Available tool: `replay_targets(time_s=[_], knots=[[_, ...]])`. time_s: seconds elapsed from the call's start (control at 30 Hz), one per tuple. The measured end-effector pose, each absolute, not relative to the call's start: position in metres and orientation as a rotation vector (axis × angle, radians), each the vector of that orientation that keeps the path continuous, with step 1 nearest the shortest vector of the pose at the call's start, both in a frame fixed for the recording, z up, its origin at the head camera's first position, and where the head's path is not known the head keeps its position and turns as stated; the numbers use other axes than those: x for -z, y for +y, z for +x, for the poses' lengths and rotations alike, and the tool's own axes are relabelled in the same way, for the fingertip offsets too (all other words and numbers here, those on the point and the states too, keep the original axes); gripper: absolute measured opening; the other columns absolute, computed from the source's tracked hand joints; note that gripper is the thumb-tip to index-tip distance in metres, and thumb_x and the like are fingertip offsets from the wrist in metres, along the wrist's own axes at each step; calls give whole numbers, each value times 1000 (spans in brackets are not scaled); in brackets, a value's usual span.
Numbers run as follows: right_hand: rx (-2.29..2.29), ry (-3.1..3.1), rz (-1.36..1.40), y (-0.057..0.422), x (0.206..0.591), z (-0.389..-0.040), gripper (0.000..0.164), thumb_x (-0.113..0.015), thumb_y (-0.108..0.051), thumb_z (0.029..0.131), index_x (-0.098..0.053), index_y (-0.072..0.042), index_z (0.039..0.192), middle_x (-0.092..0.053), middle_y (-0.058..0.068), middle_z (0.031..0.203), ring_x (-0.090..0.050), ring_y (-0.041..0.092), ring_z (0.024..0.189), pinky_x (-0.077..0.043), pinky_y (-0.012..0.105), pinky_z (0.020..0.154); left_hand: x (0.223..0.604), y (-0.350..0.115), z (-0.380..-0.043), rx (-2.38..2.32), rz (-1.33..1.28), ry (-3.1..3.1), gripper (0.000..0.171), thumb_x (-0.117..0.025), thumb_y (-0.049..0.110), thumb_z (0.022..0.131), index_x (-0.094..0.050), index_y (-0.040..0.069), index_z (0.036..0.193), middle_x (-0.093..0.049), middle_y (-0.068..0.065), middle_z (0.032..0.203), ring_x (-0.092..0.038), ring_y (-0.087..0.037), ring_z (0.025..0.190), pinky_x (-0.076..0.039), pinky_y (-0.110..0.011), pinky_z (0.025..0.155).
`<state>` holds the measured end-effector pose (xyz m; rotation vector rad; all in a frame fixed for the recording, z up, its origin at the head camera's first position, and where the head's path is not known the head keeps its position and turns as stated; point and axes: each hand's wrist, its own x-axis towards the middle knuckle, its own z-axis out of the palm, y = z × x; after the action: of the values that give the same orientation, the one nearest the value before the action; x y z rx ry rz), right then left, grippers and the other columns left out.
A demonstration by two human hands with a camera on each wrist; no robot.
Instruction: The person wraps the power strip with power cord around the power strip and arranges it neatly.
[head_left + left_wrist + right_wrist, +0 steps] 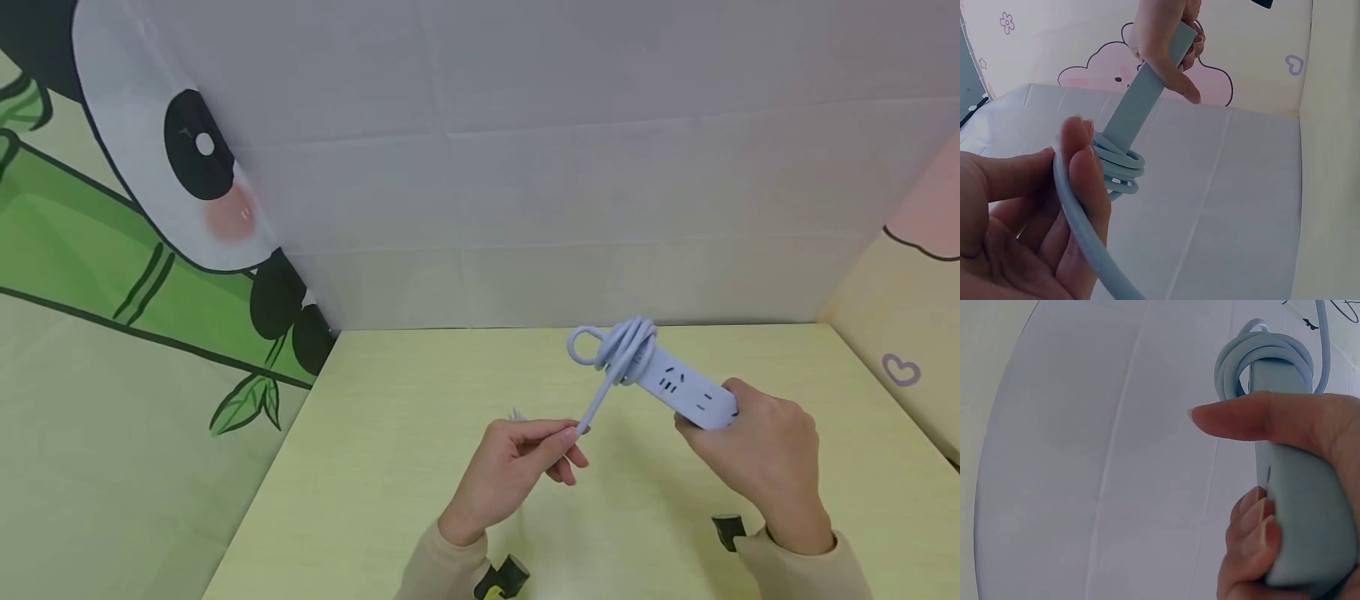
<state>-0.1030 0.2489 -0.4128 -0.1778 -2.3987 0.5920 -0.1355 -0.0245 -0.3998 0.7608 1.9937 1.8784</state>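
Note:
My right hand (772, 446) grips the near end of a white power strip (688, 390), held above the table with its sockets facing up toward the head camera. Several turns of the strip's white cord (628, 348) are wound round its far end, and one small loop sticks out to the left. From the coil, a length of cord runs down to my left hand (517, 467), which pinches it between thumb and forefinger. Past those fingers the cord continues in the left wrist view (1094, 247). In the right wrist view, fingers curl round the strip's body (1307, 512).
A pale yellow-green tabletop (360, 400) lies beneath both hands. Behind it rises a whitish creased sheet (525, 192). Printed panels with a cartoon panda and bamboo (135, 258) stand at the left, and a panel with a heart (900, 369) at the right.

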Motion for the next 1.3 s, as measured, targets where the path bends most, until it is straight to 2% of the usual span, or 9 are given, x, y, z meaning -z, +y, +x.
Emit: replay_targets(time_s=[0.8,0.93,1.3], knots=[[-618,-2418,-208,248,405,-93,33,-84,-27,65,-56,-11,65,-49,0,50,-37,14,45,-26,27,44,397,-31,-133,-1850,833,1871,27,-62,15,102,-72,-4,118,-68,-37,93,-67,-7,66,-62,-32,73],[-628,-2406,-214,246,404,-92,35,-84,-27,65,-52,-13,62,-46,-1,48,-35,14,45,-26,27,44,397,-32,-133,-1849,839,1849,27,-62,15,102,-73,-4,117,-68,-37,93,-68,-7,67,-62,-34,74],[-711,-2429,-266,243,396,-86,36,-86,-29,66,-55,-12,64,-48,-1,51,-37,13,48,-27,27,48,399,-34,-134,-1813,873,1836,27,-62,16,102,-73,-3,117,-69,-35,93,-69,-7,71,-62,-34,76]])
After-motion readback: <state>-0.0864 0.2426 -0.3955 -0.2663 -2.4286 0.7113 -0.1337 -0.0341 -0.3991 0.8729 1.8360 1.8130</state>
